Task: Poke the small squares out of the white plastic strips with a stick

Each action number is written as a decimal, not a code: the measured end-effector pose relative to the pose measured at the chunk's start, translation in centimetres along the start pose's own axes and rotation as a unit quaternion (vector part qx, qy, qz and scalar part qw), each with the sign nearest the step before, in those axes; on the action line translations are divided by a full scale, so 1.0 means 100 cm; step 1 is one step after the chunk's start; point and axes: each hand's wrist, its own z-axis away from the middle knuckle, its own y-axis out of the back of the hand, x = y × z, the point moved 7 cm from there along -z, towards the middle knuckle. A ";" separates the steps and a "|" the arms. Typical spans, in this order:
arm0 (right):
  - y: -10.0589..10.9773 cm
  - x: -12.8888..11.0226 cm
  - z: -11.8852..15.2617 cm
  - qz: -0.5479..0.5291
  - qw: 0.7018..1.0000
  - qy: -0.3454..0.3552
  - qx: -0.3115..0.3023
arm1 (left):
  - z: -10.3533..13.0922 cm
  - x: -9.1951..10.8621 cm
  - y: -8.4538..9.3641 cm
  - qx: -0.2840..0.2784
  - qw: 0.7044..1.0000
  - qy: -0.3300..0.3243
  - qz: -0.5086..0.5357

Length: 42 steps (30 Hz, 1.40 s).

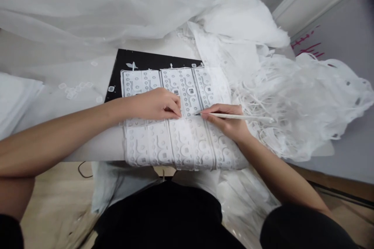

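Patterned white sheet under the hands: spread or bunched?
Spread. The patterned white sheet lies largely flat, partly covering the black board, its pattern visible in rows.

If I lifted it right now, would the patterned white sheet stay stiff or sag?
The patterned white sheet would probably sag: its near edge seems to dip past the front of the table. It looks thin, so it is likely light for its size. The small openings in its pattern suggest it could snag or tear if pulled sharply.
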 end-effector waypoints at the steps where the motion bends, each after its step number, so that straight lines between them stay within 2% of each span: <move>1: -0.001 -0.001 -0.001 0.002 1.000 0.004 -0.003 | 0.000 0.000 0.000 0.001 1.000 -0.002 -0.007; 11: -0.003 -0.004 -0.001 0.034 0.999 0.036 -0.010 | -0.002 0.002 0.001 -0.032 0.999 0.007 -0.021; 13: -0.004 -0.006 -0.002 0.046 0.998 0.047 -0.018 | -0.002 0.004 0.001 -0.037 0.998 -0.001 -0.048; 15: -0.006 -0.009 -0.003 0.063 0.996 0.064 -0.028 | -0.001 0.012 -0.003 -0.056 0.991 -0.014 -0.118; 18: -0.009 -0.014 -0.003 0.083 0.989 0.115 -0.037 | 0.003 0.028 -0.017 -0.082 0.955 -0.017 -0.286; 21: -0.011 -0.018 0.000 0.086 0.981 0.172 -0.037 | 0.005 0.046 -0.030 -0.063 0.905 0.018 -0.419; 26: -0.011 -0.017 0.002 0.121 0.975 0.186 -0.012 | 0.007 0.068 -0.047 -0.065 0.858 0.061 -0.505; 30: -0.010 -0.015 0.001 0.122 0.978 0.166 -0.014 | 0.007 0.073 -0.052 -0.066 0.827 0.057 -0.555; 35: -0.010 -0.014 0.000 0.121 0.979 0.162 -0.014 | 0.007 0.066 -0.049 -0.077 0.839 0.063 -0.535; 42: -0.016 -0.023 0.006 0.130 0.963 0.235 -0.012 | 0.000 0.066 -0.035 -0.093 0.885 0.087 -0.447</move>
